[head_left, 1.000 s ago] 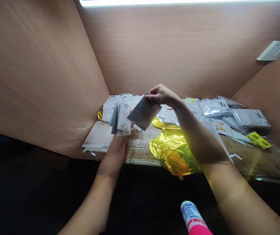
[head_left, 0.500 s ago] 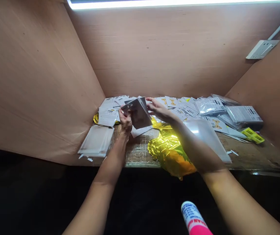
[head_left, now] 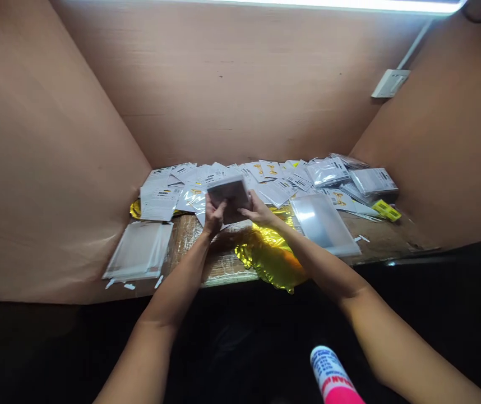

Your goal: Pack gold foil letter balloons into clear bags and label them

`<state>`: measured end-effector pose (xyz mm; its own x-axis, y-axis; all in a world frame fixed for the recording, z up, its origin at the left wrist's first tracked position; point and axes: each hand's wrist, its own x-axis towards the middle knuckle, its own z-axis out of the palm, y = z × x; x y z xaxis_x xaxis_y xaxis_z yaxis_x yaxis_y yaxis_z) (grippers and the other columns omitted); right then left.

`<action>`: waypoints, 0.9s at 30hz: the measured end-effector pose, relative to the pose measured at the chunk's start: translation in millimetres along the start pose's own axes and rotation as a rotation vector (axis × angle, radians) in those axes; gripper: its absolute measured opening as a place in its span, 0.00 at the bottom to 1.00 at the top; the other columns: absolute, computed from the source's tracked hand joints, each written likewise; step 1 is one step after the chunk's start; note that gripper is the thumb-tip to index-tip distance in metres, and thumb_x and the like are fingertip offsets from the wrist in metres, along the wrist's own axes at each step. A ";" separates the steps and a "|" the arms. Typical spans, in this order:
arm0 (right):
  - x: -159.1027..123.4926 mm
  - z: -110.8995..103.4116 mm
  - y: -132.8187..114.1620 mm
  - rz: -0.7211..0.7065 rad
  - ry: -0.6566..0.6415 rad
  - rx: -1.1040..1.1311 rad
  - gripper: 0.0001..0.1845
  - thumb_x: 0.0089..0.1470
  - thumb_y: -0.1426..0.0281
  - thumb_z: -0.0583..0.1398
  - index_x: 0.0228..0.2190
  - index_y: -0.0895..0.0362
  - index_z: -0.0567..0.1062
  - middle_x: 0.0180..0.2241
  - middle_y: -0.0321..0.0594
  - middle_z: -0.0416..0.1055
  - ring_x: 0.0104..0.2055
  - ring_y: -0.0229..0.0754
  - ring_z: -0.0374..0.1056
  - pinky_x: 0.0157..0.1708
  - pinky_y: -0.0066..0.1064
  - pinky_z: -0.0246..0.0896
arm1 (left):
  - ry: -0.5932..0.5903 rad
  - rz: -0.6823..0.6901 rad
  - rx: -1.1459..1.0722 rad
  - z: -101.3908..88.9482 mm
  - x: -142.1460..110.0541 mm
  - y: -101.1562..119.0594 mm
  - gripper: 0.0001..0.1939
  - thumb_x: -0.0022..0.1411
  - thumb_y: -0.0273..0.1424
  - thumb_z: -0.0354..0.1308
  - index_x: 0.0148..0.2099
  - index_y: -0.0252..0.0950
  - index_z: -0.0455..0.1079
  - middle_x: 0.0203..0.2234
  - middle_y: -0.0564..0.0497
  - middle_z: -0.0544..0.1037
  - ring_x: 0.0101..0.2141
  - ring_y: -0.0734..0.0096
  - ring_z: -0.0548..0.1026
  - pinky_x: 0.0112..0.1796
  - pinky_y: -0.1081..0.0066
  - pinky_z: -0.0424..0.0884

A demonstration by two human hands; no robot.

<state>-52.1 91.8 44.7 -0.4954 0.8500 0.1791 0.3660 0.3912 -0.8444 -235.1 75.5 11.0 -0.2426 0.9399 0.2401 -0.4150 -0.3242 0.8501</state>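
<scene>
- 2 hands: 1 left hand (head_left: pixel 214 216), 1 right hand (head_left: pixel 259 212)
- 1 printed packet (head_left: pixel 229 195) held between them
- Pile of packets (head_left: pixel 266 182): too overlapped to count
- 2 clear plastic sleeves: 1 left sleeve (head_left: pixel 138 251), 1 right sleeve (head_left: pixel 320 224)
- 1 gold foil balloon (head_left: pixel 268 255)
- 1 yellow label (head_left: pixel 385 210)
- 1 wall socket plate (head_left: pixel 391 83)
- 1 pink-and-white bottle (head_left: pixel 331 373)
- 3 wooden panels (head_left: pixel 223 84)

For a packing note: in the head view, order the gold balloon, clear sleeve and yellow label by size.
Largest, unranked: gold foil balloon, partly hidden, and clear plastic sleeve look alike. Smallest: yellow barcode label.
</scene>
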 end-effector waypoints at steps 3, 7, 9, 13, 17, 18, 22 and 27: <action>-26.3 -16.5 -24.8 -0.021 0.084 -0.139 0.20 0.65 0.63 0.59 0.56 0.54 0.71 0.48 0.43 0.79 0.45 0.47 0.73 0.50 0.33 0.71 | -0.032 -0.064 -0.071 14.7 -1.8 -1.7 0.29 0.54 0.46 0.75 0.53 0.44 0.69 0.49 0.48 0.82 0.58 0.56 0.79 0.59 0.61 0.75; -85.2 -72.3 -33.0 0.086 0.375 -0.423 0.21 0.72 0.64 0.54 0.60 0.57 0.74 0.45 0.48 0.79 0.44 0.51 0.74 0.49 0.35 0.69 | -0.031 -0.096 0.158 11.3 7.1 -11.4 0.34 0.48 0.43 0.79 0.52 0.45 0.66 0.45 0.51 0.79 0.43 0.68 0.81 0.39 0.71 0.76; -117.6 -107.6 -23.9 0.220 0.550 -0.665 0.24 0.73 0.68 0.51 0.64 0.59 0.73 0.48 0.54 0.78 0.49 0.55 0.73 0.52 0.38 0.67 | 0.030 -0.082 0.245 3.4 15.2 -10.4 0.33 0.46 0.41 0.78 0.51 0.45 0.66 0.44 0.52 0.77 0.38 0.71 0.79 0.35 0.73 0.73; -163.7 -147.1 9.7 0.486 0.539 -1.117 0.29 0.72 0.77 0.48 0.68 0.59 0.73 0.53 0.61 0.72 0.56 0.59 0.70 0.52 0.40 0.65 | 0.126 -0.132 0.302 -8.6 28.4 4.9 0.25 0.46 0.39 0.75 0.43 0.42 0.68 0.36 0.54 0.78 0.34 0.71 0.78 0.33 0.72 0.69; -179.8 -128.4 23.3 0.566 0.340 -1.179 0.31 0.73 0.76 0.46 0.70 0.58 0.71 0.52 0.60 0.71 0.54 0.57 0.69 0.47 0.39 0.67 | 0.186 -0.069 0.337 -11.3 29.8 20.6 0.23 0.43 0.40 0.75 0.37 0.41 0.68 0.29 0.57 0.76 0.29 0.72 0.75 0.33 0.71 0.67; -181.3 -118.0 19.7 0.548 0.324 -1.174 0.32 0.73 0.76 0.45 0.72 0.57 0.69 0.52 0.60 0.71 0.54 0.57 0.70 0.47 0.39 0.68 | 0.204 -0.045 0.351 -12.0 29.5 23.1 0.23 0.43 0.40 0.74 0.37 0.41 0.68 0.28 0.58 0.75 0.28 0.73 0.74 0.32 0.71 0.67; -183.8 -69.2 -9.9 0.379 0.153 -1.115 0.33 0.73 0.74 0.45 0.74 0.56 0.64 0.54 0.60 0.70 0.53 0.58 0.72 0.46 0.40 0.71 | 0.274 -0.014 0.410 -16.4 34.4 30.7 0.20 0.48 0.39 0.71 0.38 0.38 0.66 0.28 0.58 0.73 0.27 0.78 0.72 0.32 0.73 0.68; -175.3 -17.7 -30.5 0.379 -0.170 -0.997 0.26 0.73 0.71 0.50 0.67 0.61 0.68 0.57 0.63 0.70 0.52 0.59 0.75 0.42 0.43 0.75 | 0.262 -0.031 0.436 -12.9 57.1 46.5 0.15 0.59 0.32 0.68 0.41 0.38 0.64 0.28 0.59 0.73 0.27 0.80 0.72 0.30 0.76 0.65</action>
<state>37.5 -62.9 48.0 -0.2901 0.9460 -0.1448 0.9568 0.2897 -0.0247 -279.6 112.7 58.2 -0.4708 0.8721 0.1336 -0.0345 -0.1695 0.9849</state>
